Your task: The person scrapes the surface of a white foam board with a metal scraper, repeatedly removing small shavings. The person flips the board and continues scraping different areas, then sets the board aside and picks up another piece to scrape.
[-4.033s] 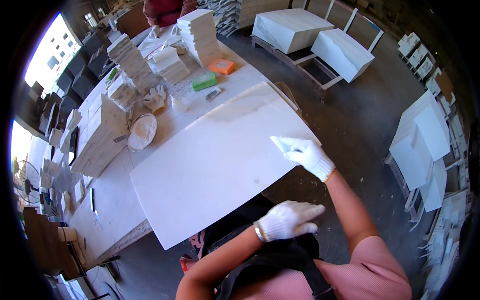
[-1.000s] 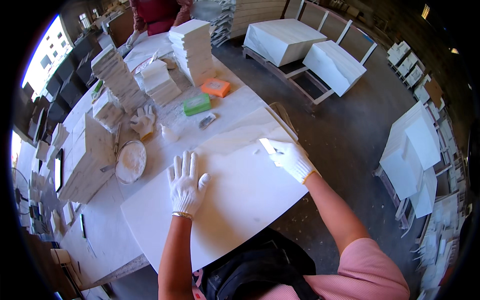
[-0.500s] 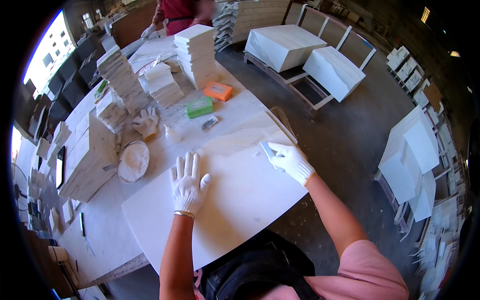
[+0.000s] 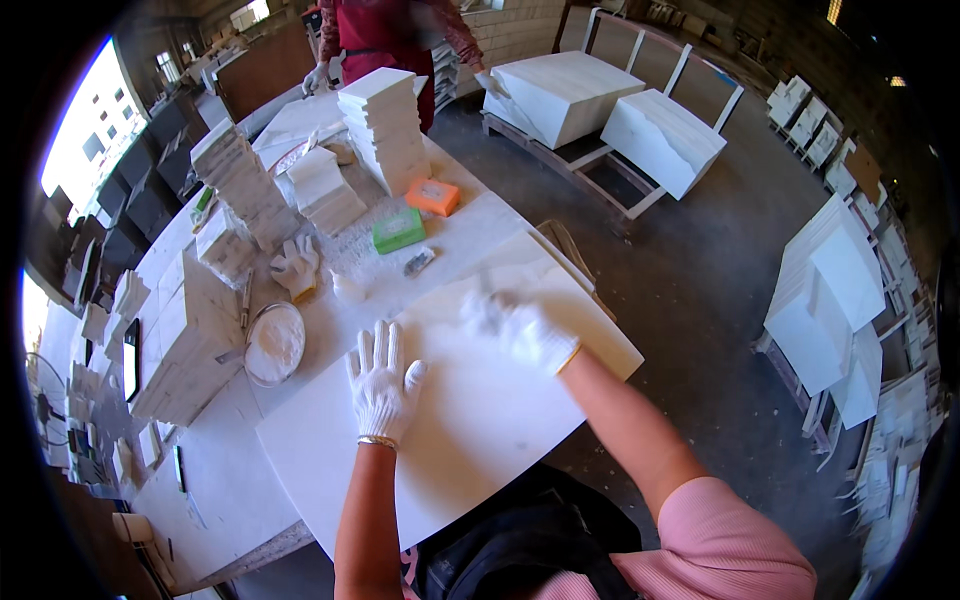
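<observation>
A large white marble-like slab lies on the table in front of me. My left hand, in a white knit glove, rests flat on its left part with the fingers spread. Over the slab's far middle, my gloved right hand is blurred by motion. It holds a small grey block against or just above the surface; contact cannot be made out. Beyond the slab lie a green box, an orange box, a small clear packet and a white bottle.
A round dish of white powder and a loose glove lie left of the slab. Stacked tiles rise on the table's far side. Behind them, a co-worker in a red apron touches white blocks on a rack.
My right hand has swept left across the slab with the grey block. My left hand stays flat on the slab. The co-worker has come further into view, one hand reaching to the white blocks.
</observation>
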Available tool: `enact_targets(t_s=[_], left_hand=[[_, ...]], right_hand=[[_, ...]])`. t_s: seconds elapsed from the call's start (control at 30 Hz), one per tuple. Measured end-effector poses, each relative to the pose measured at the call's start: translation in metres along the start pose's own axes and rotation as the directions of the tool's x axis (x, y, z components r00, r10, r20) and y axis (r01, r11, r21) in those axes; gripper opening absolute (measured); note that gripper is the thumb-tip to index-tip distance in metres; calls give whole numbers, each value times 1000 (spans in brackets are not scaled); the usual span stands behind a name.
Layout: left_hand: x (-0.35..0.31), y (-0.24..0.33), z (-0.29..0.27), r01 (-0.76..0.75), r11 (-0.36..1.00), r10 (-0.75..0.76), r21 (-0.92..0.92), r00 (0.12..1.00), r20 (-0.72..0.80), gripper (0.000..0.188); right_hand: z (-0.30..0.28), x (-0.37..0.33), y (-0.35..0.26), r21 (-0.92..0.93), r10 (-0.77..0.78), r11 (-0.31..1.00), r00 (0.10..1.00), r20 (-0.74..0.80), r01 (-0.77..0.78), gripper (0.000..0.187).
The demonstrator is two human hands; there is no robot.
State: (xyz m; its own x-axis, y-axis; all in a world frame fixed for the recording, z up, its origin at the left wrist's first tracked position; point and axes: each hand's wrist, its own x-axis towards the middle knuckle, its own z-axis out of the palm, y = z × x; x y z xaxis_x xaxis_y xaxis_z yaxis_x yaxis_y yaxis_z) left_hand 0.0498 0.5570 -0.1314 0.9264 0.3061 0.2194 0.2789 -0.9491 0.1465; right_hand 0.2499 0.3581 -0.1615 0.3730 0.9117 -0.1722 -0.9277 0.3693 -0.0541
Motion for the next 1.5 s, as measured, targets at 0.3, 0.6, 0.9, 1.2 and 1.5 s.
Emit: enact_targets(t_s=[0.3, 0.6, 0.9, 1.2, 1.5], left_hand=[[-6, -2, -4, 28, 1000, -29, 6, 999, 32, 70], [-8, -10, -9, 34, 999, -37, 41, 997, 63, 70], [-2, -1, 2, 7, 1000, -7, -20, 1000, -8, 69], [-2, -1, 0, 23, 1000, -22, -6, 1000, 10, 71], [-5, -8, 3, 14, 1000, -14, 24, 1000, -13, 71]], right_hand=[[43, -85, -79, -796, -805, 349, 593, 14, 494, 18], [39, 35, 71, -662, 25, 747, 998, -64, -62, 19], [21, -28, -158, -915, -861, 178, 508, 34, 363, 13], [31, -124, -95, -527, -383, 805, 917, -113, 271, 17], [-13, -225, -107, -698, -502, 708, 772, -390, 108, 19]])
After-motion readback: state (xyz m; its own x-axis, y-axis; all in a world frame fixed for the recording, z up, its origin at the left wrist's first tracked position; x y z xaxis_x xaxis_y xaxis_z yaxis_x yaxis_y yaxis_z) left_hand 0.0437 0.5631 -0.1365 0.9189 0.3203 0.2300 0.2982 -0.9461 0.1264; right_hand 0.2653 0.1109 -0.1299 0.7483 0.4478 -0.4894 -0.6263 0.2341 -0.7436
